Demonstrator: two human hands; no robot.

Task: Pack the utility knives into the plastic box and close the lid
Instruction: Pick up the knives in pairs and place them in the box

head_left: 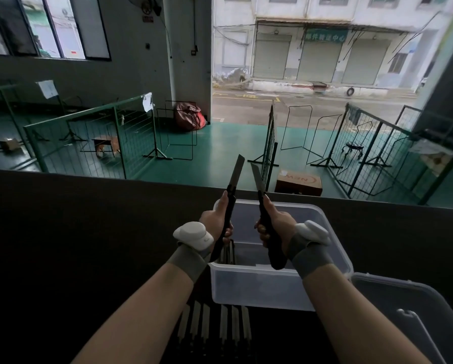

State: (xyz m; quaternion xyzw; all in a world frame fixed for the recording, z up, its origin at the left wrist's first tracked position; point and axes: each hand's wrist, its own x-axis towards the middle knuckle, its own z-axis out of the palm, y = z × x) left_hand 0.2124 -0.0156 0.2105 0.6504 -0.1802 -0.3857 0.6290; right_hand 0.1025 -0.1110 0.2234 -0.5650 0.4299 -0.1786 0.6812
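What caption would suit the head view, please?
Left hand and right hand each grip a utility knife above the open plastic box.

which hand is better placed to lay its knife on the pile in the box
Left, probably. The left hand holds its utility knife right above the packed knives at the left end of the plastic box; the right hand with the other knife is farther right.

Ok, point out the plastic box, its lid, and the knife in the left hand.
plastic box (pixel 259 287), head view, front wall.
lid (pixel 409 298), head view, top surface.
left-hand knife (pixel 237 169), head view, extended blade.
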